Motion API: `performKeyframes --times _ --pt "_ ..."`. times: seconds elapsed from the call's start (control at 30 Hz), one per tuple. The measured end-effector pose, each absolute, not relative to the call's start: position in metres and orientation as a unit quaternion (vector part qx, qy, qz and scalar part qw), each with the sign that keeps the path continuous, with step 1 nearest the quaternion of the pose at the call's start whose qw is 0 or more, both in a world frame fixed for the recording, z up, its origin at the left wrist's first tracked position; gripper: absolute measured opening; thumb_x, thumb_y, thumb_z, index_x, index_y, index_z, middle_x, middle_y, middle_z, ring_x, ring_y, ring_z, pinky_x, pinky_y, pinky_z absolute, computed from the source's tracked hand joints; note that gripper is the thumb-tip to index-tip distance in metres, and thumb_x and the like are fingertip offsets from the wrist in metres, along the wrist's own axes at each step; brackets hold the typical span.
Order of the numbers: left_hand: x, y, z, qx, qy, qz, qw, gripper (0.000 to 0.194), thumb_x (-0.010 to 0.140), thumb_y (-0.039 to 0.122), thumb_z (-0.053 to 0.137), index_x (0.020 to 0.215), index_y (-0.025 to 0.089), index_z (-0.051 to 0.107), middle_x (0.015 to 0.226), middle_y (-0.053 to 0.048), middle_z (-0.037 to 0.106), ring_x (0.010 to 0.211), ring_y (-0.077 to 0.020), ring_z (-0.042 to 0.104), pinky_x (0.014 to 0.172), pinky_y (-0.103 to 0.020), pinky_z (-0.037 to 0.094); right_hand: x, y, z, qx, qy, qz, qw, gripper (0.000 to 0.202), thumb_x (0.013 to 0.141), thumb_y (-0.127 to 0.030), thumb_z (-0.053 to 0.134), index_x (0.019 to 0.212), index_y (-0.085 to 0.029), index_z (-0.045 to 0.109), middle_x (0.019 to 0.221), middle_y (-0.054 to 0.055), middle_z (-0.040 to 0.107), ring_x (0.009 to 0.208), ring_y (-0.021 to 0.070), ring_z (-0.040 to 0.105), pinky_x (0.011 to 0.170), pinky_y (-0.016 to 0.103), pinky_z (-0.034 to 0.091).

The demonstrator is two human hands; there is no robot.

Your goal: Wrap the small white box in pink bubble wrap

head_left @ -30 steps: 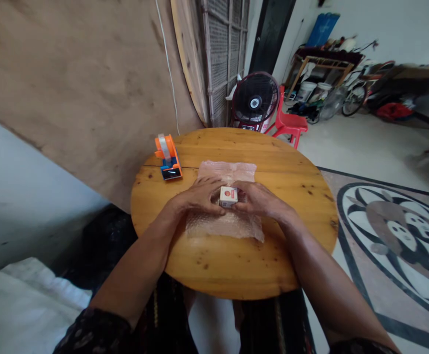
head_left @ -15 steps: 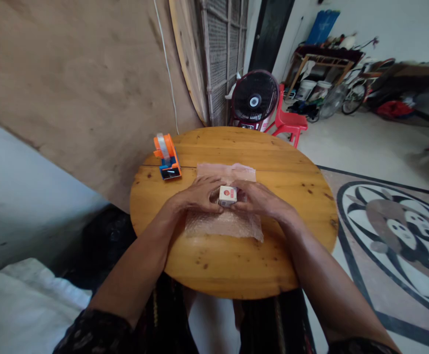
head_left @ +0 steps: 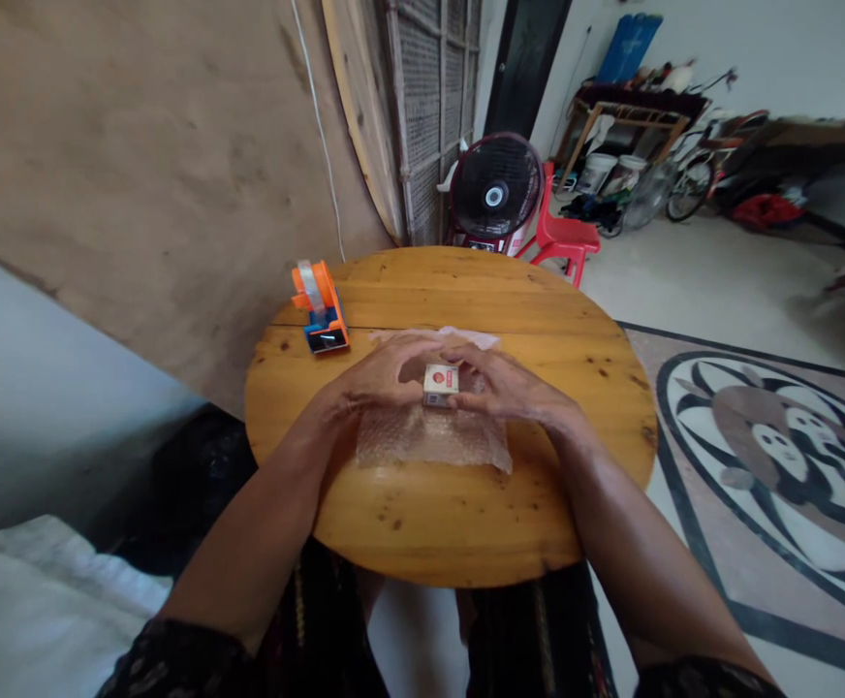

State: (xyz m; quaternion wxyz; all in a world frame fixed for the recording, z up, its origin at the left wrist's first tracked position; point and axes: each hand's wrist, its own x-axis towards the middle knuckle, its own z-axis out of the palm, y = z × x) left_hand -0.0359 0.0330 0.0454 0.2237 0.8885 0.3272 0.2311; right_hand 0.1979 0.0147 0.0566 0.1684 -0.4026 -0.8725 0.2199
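Box: small and pale, between the two thumbs and just nearer than the meeting fingertips; it sits on the wrap. Box, wrap.
Writing: a red round mark and a red label on the box's top; the lettering is too small to read.
Left hand: fingers bent around the box's far side, thumb apart from them at its left; whether they grip the wrap, I cannot tell.
Right hand: likewise curved, thumb against the box's near right corner; its grip on the wrap cannot be told either.
Tape dispenser: orange and blue, left of the left fingers, on the table.
Change: half a second ago the fingers lay along the box's sides; now they reach past it and nearly meet, and less of the wrap's far end shows beyond them.
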Motion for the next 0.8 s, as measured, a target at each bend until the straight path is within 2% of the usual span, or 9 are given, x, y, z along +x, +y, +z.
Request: performKeyframes --times 0.1,0.2,0.27,0.37,0.43,0.5,0.57,0.7,0.8 --pt "-0.034 0.025 0.055 0.869 0.373 0.252 0.207 0.049 0.076 0.033 0.057 0.124 0.021 0.055 0.136 -0.006 0.056 0.124 -0.0261 0.051 0.109 -0.042 0.038 0.193 0.013 0.058 -0.402 -0.874 0.224 0.158 0.052 0.08 -0.039 0.068 0.129 -0.026 0.056 0.125 0.008 0.063 0.112 0.0274 0.059 0.094 0.042 0.047" --pt "-0.032 0.014 0.058 0.868 0.402 0.236 0.173 0.047 0.077 0.039 0.061 0.122 0.025 0.058 0.132 -0.004 0.059 0.121 -0.0275 0.053 0.108 -0.043 0.039 0.192 0.013 0.052 -0.4 -0.872 0.228 0.167 0.053 0.082 -0.039 0.066 0.13 -0.022 0.054 0.125 0.01 0.063 0.11 0.0283 0.06 0.093 0.043 0.048" --pt "-0.032 0.005 0.057 0.88 0.392 0.215 0.16 0.052 0.077 0.037 0.062 0.127 0.025 0.054 0.134 -0.005 0.057 0.125 -0.028 0.05 0.109 -0.044 0.037 0.192 0.015 0.046 -0.391 -0.873 0.22 0.192 0.06 0.08 -0.04 0.068 0.134 -0.022 0.05 0.133 0.011 0.057 0.119 0.0297 0.056 0.099 0.045 0.045" --pt "-0.032 -0.013 0.054 0.886 0.394 0.198 0.144 0.07 0.074 0.044 0.067 0.137 0.024 0.046 0.145 -0.009 0.047 0.133 -0.0304 0.042 0.112 -0.047 0.034 0.194 0.019 0.037 -0.385 -0.872 0.209 0.218 0.074 0.078 -0.041 0.07 0.142 -0.023 0.04 0.147 0.012 0.044 0.135 0.0301 0.041 0.111 0.047 0.034" --pt "-0.033 -0.026 0.052 0.884 0.408 0.181 0.14 0.077 0.074 0.051 0.068 0.14 0.022 0.042 0.15 -0.011 0.04 0.137 -0.0312 0.038 0.114 -0.049 0.03 0.194 0.021 0.034 -0.388 -0.869 0.225 0.211 0.079 0.077 -0.042 0.07 0.146 -0.024 0.036 0.152 0.012 0.036 0.141 0.03 0.033 0.115 0.049 0.028" --pt "-0.033 -0.038 0.051 0.884 0.417 0.162 0.131 0.082 0.071 0.057 0.069 0.14 0.022 0.043 0.149 -0.013 0.04 0.137 -0.032 0.037 0.115 -0.049 0.029 0.194 0.022 0.034 -0.388 -0.865 0.247 0.198 0.083 0.076 -0.042 0.071 0.147 -0.022 0.034 0.156 0.014 0.029 0.145 0.0305 0.025 0.118 0.049 0.023" --pt "-0.032 -0.047 0.051 0.887 0.423 0.142 0.12 0.085 0.068 0.059 0.071 0.141 0.025 0.042 0.151 -0.012 0.037 0.139 -0.0327 0.034 0.116 -0.051 0.027 0.194 0.022 0.036 -0.389 -0.862 0.263 0.192 0.086 0.075 -0.041 0.072 0.148 -0.02 0.033 0.158 0.015 0.024 0.147 0.0308 0.021 0.119 0.049 0.02" --pt "-0.031 -0.056 0.05 0.893 0.424 0.121 0.096 0.092 0.063 0.06 0.074 0.141 0.025 0.041 0.156 -0.013 0.029 0.144 -0.0347 0.025 0.118 -0.056 0.02 0.194 0.022 0.039 -0.387 -0.854 0.281 0.206 0.083 0.075 -0.041 0.073 0.147 -0.022 0.035 0.155 0.013 0.032 0.144 0.0301 0.027 0.118 0.049 0.023" --pt "-0.031 -0.057 0.046 0.898 0.415 0.126 0.08 0.069 0.068 0.046 0.073 0.13 0.025 0.052 0.154 -0.012 0.033 0.143 -0.0334 0.026 0.118 -0.056 0.018 0.195 0.024 0.038 -0.406 -0.839 0.297 0.21 0.083 0.074 -0.039 0.074 0.146 -0.023 0.036 0.153 0.012 0.036 0.143 0.0298 0.031 0.117 0.048 0.025"
